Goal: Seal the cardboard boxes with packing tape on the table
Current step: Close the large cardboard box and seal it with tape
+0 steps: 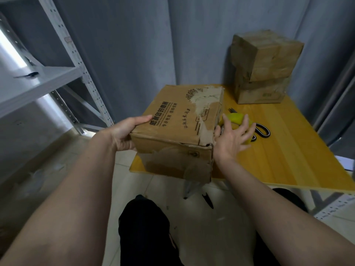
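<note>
A worn cardboard box [180, 129] with black print and torn tape patches sits on the near left corner of the yellow table [284, 150], overhanging its edge. My left hand [124, 134] grips the box's left near corner, thumb on top. My right hand [233, 136] lies flat with spread fingers against the box's right side. Just behind that hand is a yellow tape dispenser [237, 118] on the table, partly hidden by my fingers.
Two taped cardboard boxes [263, 68] are stacked at the table's far end. Black-handled scissors [262, 130] lie right of the dispenser. A grey metal shelf rack [48, 79] stands to the left. Grey curtain hangs behind. My dark-trousered knees are below, above the tiled floor.
</note>
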Available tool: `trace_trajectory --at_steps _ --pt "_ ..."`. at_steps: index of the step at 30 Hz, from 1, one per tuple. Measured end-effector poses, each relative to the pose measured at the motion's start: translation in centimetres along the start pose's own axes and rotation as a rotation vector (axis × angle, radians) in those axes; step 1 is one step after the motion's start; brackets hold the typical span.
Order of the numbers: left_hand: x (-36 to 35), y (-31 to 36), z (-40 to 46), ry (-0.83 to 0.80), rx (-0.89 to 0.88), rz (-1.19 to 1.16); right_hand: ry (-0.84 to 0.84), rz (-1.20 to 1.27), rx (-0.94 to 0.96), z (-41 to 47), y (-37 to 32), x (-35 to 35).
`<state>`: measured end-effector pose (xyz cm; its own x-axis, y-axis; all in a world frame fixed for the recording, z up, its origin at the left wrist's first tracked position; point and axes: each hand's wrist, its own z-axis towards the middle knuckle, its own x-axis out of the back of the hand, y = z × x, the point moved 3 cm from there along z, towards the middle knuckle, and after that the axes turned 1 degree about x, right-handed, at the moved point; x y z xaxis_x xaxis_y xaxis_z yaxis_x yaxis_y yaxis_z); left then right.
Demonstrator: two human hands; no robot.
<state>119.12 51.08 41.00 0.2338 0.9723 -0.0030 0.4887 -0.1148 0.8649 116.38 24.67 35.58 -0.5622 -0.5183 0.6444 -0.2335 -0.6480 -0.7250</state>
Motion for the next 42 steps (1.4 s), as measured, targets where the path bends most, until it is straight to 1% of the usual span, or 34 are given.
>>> trace_trajectory --at_steps 4,9,12,15,18,20,21,23,24,25,26,27,29,30,32,35,36,38,40,42 --pt "0.0 -0.6 0.0 -0.032 -0.058 -0.126 0.047 -0.03 0.069 1.2 -1.8 1.2" --pt "-1.7 -2.9 1.0 -0.096 -0.068 -0.421 0.172 -0.132 0.305 4.8 -6.6 5.3" --pt "-4.1 -5.0 2.4 -0.089 -0.053 -0.572 0.207 -0.204 0.382 6.4 -9.3 7.1" --pt "-5.6 -6.6 3.8 -0.066 -0.053 -0.63 0.209 -0.259 0.46 6.9 -11.0 7.5" --pt "-6.6 -7.3 5.0 -0.067 -0.037 -0.649 0.222 -0.264 0.535 6.8 -12.5 7.2" --pt "-6.9 -7.5 5.7 0.041 -0.017 -0.543 0.232 -0.261 0.561 6.5 -13.5 6.7" --pt "-6.8 -7.4 5.9 0.132 0.005 -0.429 0.233 -0.262 0.573 6.3 -13.9 6.4" --pt "-6.0 -6.5 5.7 0.358 0.041 -0.078 0.216 -0.264 0.588 6.0 -14.5 5.6" --pt "-5.4 -5.6 5.7 0.456 0.027 0.126 0.202 -0.262 0.585 6.0 -14.8 5.2" --pt "-4.9 -4.2 5.3 0.54 -0.024 0.3 0.184 -0.256 0.578 5.9 -15.0 4.9" --pt "-4.6 -2.4 4.9 0.61 -0.117 0.392 0.162 -0.245 0.569 5.8 -15.2 4.5" --pt "-4.5 -0.5 4.2 0.634 -0.23 0.351 0.138 -0.233 0.566 5.7 -15.4 4.3" --pt "-4.8 3.3 2.6 0.6 -0.492 0.155 0.105 -0.213 0.569 5.7 -15.8 3.9" --pt "-5.2 5.4 1.8 0.584 -0.585 0.131 0.099 -0.207 0.568 5.8 -15.8 3.9" --pt "-6.1 8.8 1.0 0.502 -0.685 0.285 0.099 -0.194 0.562 6.2 -15.8 4.1" --pt "-8.1 12.9 1.2 0.37 -0.662 0.663 0.069 -0.175 0.585 7.4 -15.8 4.6" --pt "-8.9 13.7 1.4 0.34 -0.675 0.747 0.045 -0.169 0.582 8.0 -15.7 4.7" --pt "-10.1 14.4 2.4 0.254 -0.681 0.763 -0.007 -0.131 0.542 9.5 -15.4 5.0" --pt "-10.8 13.8 4.3 0.199 -0.596 0.814 -0.013 -0.057 0.483 11.0 -14.9 5.4" --pt "-11.3 12.9 6.0 0.252 -0.519 0.839 -0.029 0.039 0.442 12.2 -14.4 5.3"
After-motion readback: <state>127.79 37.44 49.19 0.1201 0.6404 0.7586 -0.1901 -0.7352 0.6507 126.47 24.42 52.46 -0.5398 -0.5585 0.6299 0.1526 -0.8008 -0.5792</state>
